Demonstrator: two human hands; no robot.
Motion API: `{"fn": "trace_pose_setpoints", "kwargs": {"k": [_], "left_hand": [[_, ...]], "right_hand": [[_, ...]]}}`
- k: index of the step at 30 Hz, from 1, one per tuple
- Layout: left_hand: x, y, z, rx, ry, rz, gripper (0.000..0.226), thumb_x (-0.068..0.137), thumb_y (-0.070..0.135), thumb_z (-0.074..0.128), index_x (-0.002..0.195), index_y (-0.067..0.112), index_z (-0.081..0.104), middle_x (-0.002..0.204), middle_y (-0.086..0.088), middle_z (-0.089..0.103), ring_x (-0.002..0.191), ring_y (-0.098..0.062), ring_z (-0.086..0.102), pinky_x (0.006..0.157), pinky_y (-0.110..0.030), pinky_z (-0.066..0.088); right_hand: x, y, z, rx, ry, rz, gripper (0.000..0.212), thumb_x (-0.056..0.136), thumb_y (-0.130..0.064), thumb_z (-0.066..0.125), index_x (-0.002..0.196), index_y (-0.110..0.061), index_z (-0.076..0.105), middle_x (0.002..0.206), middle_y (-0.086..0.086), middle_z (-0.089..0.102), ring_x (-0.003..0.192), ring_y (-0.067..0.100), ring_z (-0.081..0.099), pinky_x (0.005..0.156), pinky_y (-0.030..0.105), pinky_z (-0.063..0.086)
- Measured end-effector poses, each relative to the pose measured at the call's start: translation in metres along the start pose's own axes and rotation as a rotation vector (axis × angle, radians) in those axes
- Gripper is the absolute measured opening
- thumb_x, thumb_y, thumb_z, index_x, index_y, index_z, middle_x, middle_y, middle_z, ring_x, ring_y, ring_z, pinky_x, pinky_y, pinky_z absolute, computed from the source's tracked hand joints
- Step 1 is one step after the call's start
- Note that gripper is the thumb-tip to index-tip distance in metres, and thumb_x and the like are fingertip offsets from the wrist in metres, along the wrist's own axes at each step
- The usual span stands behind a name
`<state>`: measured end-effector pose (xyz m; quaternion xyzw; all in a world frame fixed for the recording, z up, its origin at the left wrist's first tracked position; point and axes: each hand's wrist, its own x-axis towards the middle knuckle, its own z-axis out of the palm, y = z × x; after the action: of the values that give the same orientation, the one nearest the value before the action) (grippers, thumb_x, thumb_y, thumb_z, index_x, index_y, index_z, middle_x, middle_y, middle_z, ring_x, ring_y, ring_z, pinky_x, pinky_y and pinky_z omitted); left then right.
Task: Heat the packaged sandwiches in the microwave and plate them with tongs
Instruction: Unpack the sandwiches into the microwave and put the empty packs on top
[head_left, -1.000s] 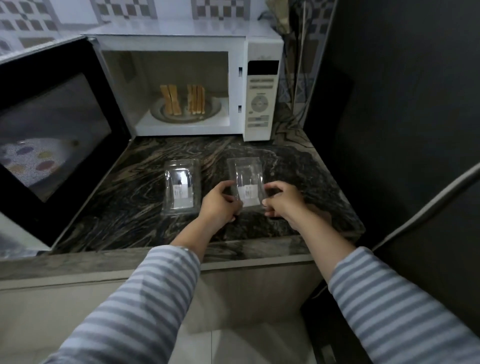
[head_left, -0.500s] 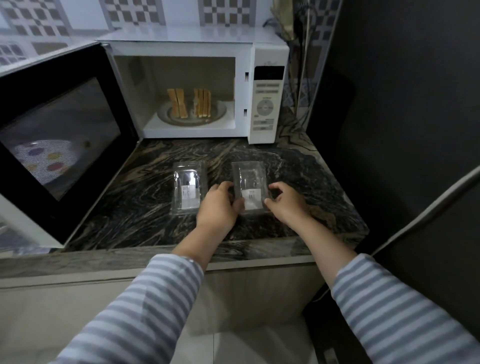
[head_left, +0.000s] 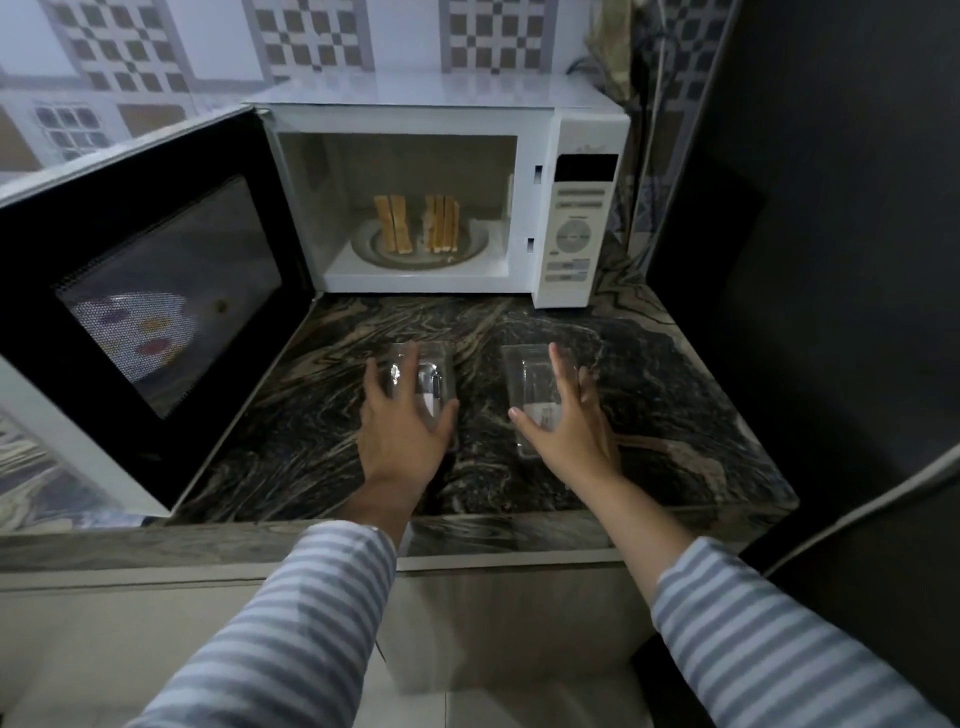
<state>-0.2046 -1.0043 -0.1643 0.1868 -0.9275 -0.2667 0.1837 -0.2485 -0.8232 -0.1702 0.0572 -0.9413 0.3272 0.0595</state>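
Observation:
Two sandwiches (head_left: 418, 226) stand on edge on the glass turntable (head_left: 475, 249) inside the white microwave (head_left: 571, 208), whose door (head_left: 156, 291) is swung wide to the left. Two empty clear plastic sandwich packs lie on the dark marble counter (head_left: 675, 415). My left hand (head_left: 402, 421) hovers with spread fingers over the left pack (head_left: 434, 376). Over the right pack (head_left: 527, 379) my right hand (head_left: 569, 423) is likewise spread. Neither hand grips anything. No tongs or plate are in view.
The open microwave door juts out over the counter's left side. A dark wall or appliance (head_left: 831, 260) closes off the right. Patterned tiles (head_left: 130, 57) line the back wall. The counter's front edge (head_left: 467, 540) is close to my body.
Both hands let go of the right pack and opened. My left hand moved left over the left pack; my right hand now spreads over the right pack. The camera moved closer.

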Motion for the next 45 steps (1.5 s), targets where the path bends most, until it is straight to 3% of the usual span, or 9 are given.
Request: {"fn": "trace_pose_setpoints", "kwargs": {"k": [5, 12, 17, 21, 25, 30, 36, 40, 45], "left_hand": [[0.0, -0.007, 0.006, 0.042, -0.008, 0.063, 0.087, 0.085, 0.056, 0.055, 0.15, 0.039, 0.0, 0.152, -0.013, 0.025, 0.13, -0.034, 0.042, 0.09, -0.043, 0.047], [0.018, -0.006, -0.016, -0.107, 0.073, 0.149, 0.092, 0.081, 0.048, 0.065, 0.147, 0.046, 0.001, 0.146, -0.011, 0.033, 0.127, -0.032, 0.044, 0.086, -0.046, 0.052], [0.055, 0.016, -0.061, -0.283, 0.198, 0.267, 0.089, 0.08, 0.037, 0.071, 0.149, 0.04, 0.015, 0.147, -0.011, 0.034, 0.127, -0.028, 0.045, 0.091, -0.034, 0.046], [0.083, 0.031, -0.106, -0.187, 0.285, 0.352, 0.089, 0.082, 0.047, 0.065, 0.147, 0.048, 0.003, 0.153, -0.005, 0.026, 0.126, -0.026, 0.046, 0.082, -0.039, 0.054], [0.117, 0.048, -0.142, -0.2, 0.313, 0.367, 0.088, 0.083, 0.055, 0.06, 0.144, 0.052, -0.003, 0.153, -0.003, 0.025, 0.123, -0.027, 0.049, 0.079, -0.045, 0.055], [0.171, 0.071, -0.174, -0.22, 0.286, 0.337, 0.086, 0.083, 0.055, 0.059, 0.144, 0.051, -0.002, 0.152, -0.005, 0.026, 0.116, -0.03, 0.054, 0.08, -0.046, 0.055], [0.253, 0.093, -0.189, -0.214, 0.225, 0.304, 0.087, 0.083, 0.052, 0.062, 0.148, 0.045, 0.003, 0.151, -0.011, 0.028, 0.12, -0.031, 0.052, 0.091, -0.043, 0.048], [0.314, 0.104, -0.183, -0.176, 0.169, 0.247, 0.088, 0.082, 0.054, 0.061, 0.148, 0.045, 0.002, 0.149, -0.013, 0.035, 0.113, -0.03, 0.057, 0.087, -0.04, 0.049], [0.376, 0.117, -0.166, -0.091, 0.082, 0.182, 0.088, 0.082, 0.053, 0.06, 0.148, 0.042, 0.002, 0.149, -0.013, 0.037, 0.111, -0.029, 0.059, 0.082, -0.038, 0.048]], "right_hand": [[-0.001, -0.003, 0.01, -0.062, 0.134, -0.013, 0.09, 0.083, -0.061, 0.058, 0.143, -0.057, -0.009, 0.155, 0.0, 0.03, 0.129, 0.024, 0.048, 0.079, 0.034, 0.054], [0.005, -0.037, 0.0, 0.031, 0.231, -0.039, 0.088, 0.083, -0.054, 0.063, 0.146, -0.053, 0.002, 0.151, -0.002, 0.035, 0.129, 0.021, 0.046, 0.082, 0.031, 0.05], [0.026, -0.095, -0.033, 0.124, 0.338, -0.126, 0.085, 0.082, -0.05, 0.066, 0.148, -0.049, 0.012, 0.148, -0.003, 0.038, 0.128, 0.019, 0.047, 0.083, 0.027, 0.046], [0.043, -0.143, -0.062, 0.152, 0.389, -0.207, 0.086, 0.084, -0.047, 0.066, 0.149, -0.047, 0.011, 0.149, -0.001, 0.038, 0.128, 0.022, 0.047, 0.089, 0.031, 0.045], [0.068, -0.184, -0.084, 0.168, 0.376, -0.203, 0.084, 0.084, -0.053, 0.061, 0.146, -0.053, 0.004, 0.152, -0.004, 0.033, 0.126, 0.021, 0.048, 0.082, 0.032, 0.049], [0.114, -0.225, -0.11, 0.142, 0.363, -0.19, 0.082, 0.085, -0.053, 0.06, 0.147, -0.051, 0.007, 0.14, 0.004, 0.045, 0.113, 0.024, 0.056, 0.073, 0.03, 0.046], [0.198, -0.259, -0.131, 0.095, 0.337, -0.186, 0.084, 0.083, -0.056, 0.06, 0.148, -0.048, 0.007, 0.148, 0.003, 0.041, 0.124, 0.029, 0.051, 0.088, 0.038, 0.05], [0.255, -0.27, -0.132, 0.086, 0.28, -0.189, 0.084, 0.085, -0.054, 0.061, 0.15, -0.044, 0.009, 0.151, 0.001, 0.038, 0.124, 0.029, 0.051, 0.08, 0.033, 0.048], [0.317, -0.272, -0.117, 0.108, 0.178, -0.158, 0.085, 0.086, -0.048, 0.063, 0.151, -0.042, 0.008, 0.155, 0.001, 0.032, 0.131, 0.031, 0.045, 0.089, 0.037, 0.045]]}}
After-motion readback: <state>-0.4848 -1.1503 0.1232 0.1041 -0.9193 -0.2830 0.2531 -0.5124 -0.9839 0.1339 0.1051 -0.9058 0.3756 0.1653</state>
